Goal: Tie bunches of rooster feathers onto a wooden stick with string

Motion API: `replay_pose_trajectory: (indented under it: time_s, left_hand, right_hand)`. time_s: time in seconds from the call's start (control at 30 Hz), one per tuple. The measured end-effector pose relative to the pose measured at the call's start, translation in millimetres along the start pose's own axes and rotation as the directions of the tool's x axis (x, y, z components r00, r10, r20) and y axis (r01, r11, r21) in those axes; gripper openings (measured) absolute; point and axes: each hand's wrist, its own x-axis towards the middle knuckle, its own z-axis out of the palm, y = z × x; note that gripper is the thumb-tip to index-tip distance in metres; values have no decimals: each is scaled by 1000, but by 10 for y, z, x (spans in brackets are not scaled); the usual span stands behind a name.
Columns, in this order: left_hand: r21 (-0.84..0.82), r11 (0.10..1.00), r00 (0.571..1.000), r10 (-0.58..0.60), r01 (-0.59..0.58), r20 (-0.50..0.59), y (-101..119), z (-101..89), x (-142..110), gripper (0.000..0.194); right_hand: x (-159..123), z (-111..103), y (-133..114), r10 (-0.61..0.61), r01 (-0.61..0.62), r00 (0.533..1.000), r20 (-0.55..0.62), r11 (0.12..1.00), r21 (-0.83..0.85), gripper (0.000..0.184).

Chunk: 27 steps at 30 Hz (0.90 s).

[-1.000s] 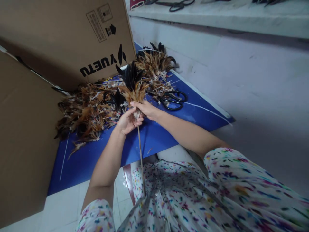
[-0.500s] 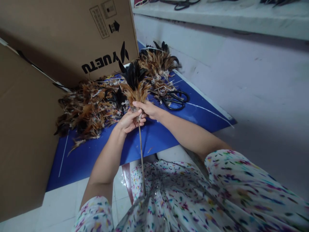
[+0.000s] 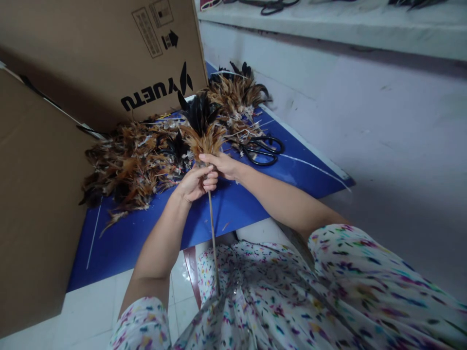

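Observation:
Both hands close around a feather duster (image 3: 204,138), a bunch of brown and black feathers at the top of a thin stick (image 3: 212,228). My left hand (image 3: 200,182) wraps its fingers round the base of the bunch, where the stick comes out below. Just above it, my right hand (image 3: 222,164) pinches the lower brown feathers, thumb laid across the front. The stick slants down to my lap, its lower end against the patterned cloth. The feathers' base is mostly hidden by my fingers.
Loose feather bunches (image 3: 127,165) cover the left of the blue table (image 3: 146,243); another feather pile (image 3: 237,92) lies behind. Black-handled scissors (image 3: 263,149) rest right of my hands. A large cardboard box (image 3: 102,53) stands at the left, a wall shelf (image 3: 328,31) at upper right.
The left fingers have curled tighter round the base of the feathers, covering the pale fluff seen there earlier. The right hand keeps nearly the same place. The view has shifted slightly.

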Motion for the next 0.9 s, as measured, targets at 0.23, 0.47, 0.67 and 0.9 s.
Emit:
replay_pose_trajectory:
  time_s: [0.23,0.47,0.67,0.9]
  left_hand:
    - [20,998,997,-65,65,-29,17,-23,27,20]
    - [171,985,999,19,-11,-42,-10,-9,32,33]
    - [208,978,999,30,-22,-34,32,27,-14,33]
    - [177,982,994,83,-69,-71,105,9,-51,26]
  right_hand:
    - [-13,17,15,-25,25,1000,13,999,22,26]
    - [-32,39,-3,31,-32,999,22,998,50,27]
    - [-69,19,-88,59,-61,998,18,992,108,38]
    - [-56,-122,-197,68,-79,990,127,993,87,41]
